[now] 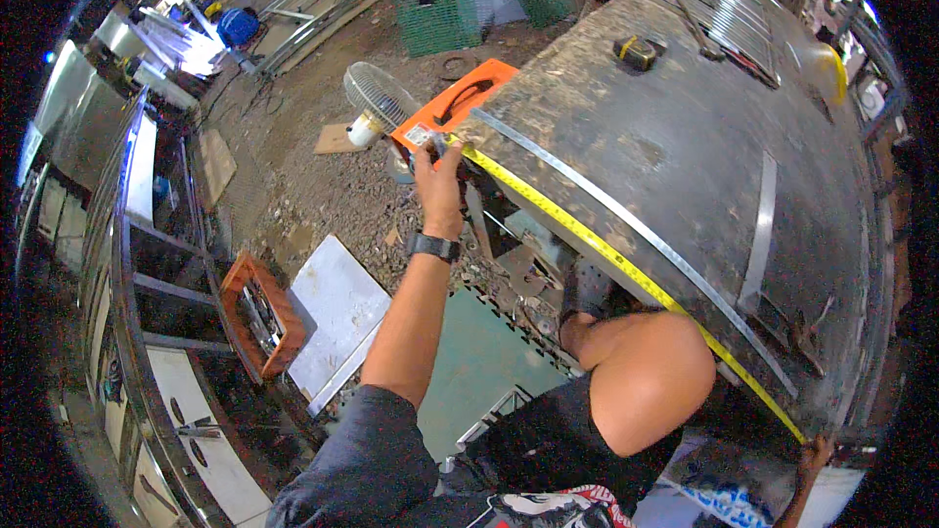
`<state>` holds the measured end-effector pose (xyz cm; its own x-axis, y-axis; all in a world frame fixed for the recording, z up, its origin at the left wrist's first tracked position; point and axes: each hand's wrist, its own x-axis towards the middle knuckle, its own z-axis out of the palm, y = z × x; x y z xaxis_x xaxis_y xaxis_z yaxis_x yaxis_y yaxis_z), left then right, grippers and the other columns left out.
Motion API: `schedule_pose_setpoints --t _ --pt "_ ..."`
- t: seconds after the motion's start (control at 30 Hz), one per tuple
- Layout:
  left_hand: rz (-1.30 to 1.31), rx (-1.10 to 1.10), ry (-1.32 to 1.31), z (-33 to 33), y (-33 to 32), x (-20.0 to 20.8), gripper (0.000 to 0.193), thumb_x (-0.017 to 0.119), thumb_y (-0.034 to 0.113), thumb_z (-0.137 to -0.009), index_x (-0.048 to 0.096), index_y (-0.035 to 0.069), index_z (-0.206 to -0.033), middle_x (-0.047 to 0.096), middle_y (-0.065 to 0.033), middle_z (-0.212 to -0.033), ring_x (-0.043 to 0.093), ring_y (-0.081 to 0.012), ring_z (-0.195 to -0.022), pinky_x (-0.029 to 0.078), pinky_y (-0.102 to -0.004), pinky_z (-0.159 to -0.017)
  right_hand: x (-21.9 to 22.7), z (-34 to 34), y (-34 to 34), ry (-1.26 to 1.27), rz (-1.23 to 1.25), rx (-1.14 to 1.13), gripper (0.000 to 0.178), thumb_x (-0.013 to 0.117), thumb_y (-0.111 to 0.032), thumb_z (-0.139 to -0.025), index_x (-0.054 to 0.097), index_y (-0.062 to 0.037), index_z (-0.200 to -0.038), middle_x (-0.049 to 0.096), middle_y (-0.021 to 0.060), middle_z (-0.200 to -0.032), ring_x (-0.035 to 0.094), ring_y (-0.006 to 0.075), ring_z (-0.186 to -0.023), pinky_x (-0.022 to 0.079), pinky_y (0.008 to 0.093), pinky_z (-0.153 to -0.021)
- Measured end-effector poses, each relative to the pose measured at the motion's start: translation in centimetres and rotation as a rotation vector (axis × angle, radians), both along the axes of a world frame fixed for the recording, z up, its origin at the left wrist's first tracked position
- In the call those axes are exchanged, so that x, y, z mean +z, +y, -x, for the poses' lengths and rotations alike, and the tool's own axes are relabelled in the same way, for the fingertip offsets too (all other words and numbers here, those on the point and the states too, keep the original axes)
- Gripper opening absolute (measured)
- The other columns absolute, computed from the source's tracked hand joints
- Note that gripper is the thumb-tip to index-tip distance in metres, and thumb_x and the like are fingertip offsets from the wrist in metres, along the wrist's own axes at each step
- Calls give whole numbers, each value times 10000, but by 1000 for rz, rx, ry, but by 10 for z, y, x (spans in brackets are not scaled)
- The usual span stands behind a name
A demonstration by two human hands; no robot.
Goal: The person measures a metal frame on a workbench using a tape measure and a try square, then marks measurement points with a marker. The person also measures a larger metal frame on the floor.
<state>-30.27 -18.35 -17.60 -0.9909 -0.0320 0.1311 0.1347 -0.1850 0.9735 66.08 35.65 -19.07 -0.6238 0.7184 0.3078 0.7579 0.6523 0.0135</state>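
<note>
A yellow tape measure blade (594, 244) stretches along the near edge of the dark metal-topped table (675, 152). My left hand (439, 191), with a black watch on the wrist, pinches its far end at the table corner. Down at the right, my right hand (815, 453) closes on the other end; its fingers show only in part. A thin flat metal strip (641, 228) lies on the tabletop beside the blade, roughly in line with it. My bare knee (653, 381) is just below the table edge.
On the table are a black-and-yellow tape measure case (636, 52), a grey metal strip (760, 235), plier-like tools (804, 340) and a metal grille (719, 20). An orange case (455, 106) and a fan (380, 98) stand past the corner. Dark metal frames (166, 284) stand left.
</note>
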Motion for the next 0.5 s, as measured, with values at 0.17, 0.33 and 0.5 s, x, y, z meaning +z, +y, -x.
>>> schedule_pose_setpoints --t 0.17,0.33,0.5 --pt "52 170 117 -20 -14 5 320 673 147 -982 594 -8 -1250 605 -27 -1028 558 -125 -884 480 -298 -792 -3 -18 15 373 300 -138 657 773 -28 -801 545 -38 -1417 502 233 -1463 572 336 -1188 495 409 -970" --pt "397 -35 422 -48 -32 5 437 689 104 -944 612 11 -1363 692 -71 -1142 633 -132 -967 512 -334 -850 4 -25 15 -62 182 -177 585 770 -76 -831 569 -47 -1379 509 186 -1416 552 327 -1202 500 428 -949" --pt "794 -375 419 -52 -29 11 873 690 58 -814 369 310 -1586 722 -178 -986 674 -389 -685 557 -477 -662 -6 -8 18 698 445 -240 621 798 -177 -851 560 -49 -1411 610 100 -1146 637 287 -934 570 394 -732"
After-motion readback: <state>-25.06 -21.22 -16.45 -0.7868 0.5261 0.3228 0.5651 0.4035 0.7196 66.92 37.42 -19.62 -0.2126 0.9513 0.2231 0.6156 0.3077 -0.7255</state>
